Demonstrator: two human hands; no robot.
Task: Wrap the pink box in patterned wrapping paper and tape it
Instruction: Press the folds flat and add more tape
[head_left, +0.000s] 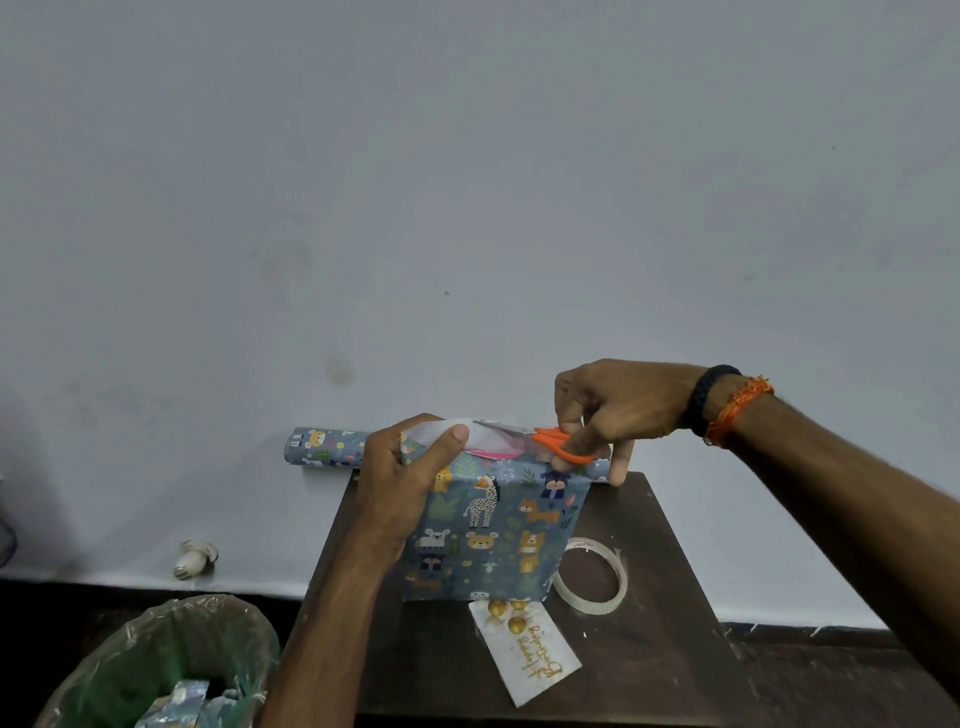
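The pink box (496, 453) stands upright on the dark table (670, 649), wrapped in blue animal-print paper (493, 535); only a pink strip shows at its open top. My left hand (402, 483) grips the box's upper left corner and pinches a white flap of paper (441, 428) with the thumb. My right hand (608, 410) holds orange-handled scissors (558, 444), whose blades lie along the top edge of the flap. A roll of clear tape (592, 574) lies flat to the right of the box.
The roll of wrapping paper (322, 446) lies behind the box against the wall. A white birthday tag with gold beads (530, 654) lies in front. A green-lined bin (156, 670) with paper scraps stands lower left, off the table.
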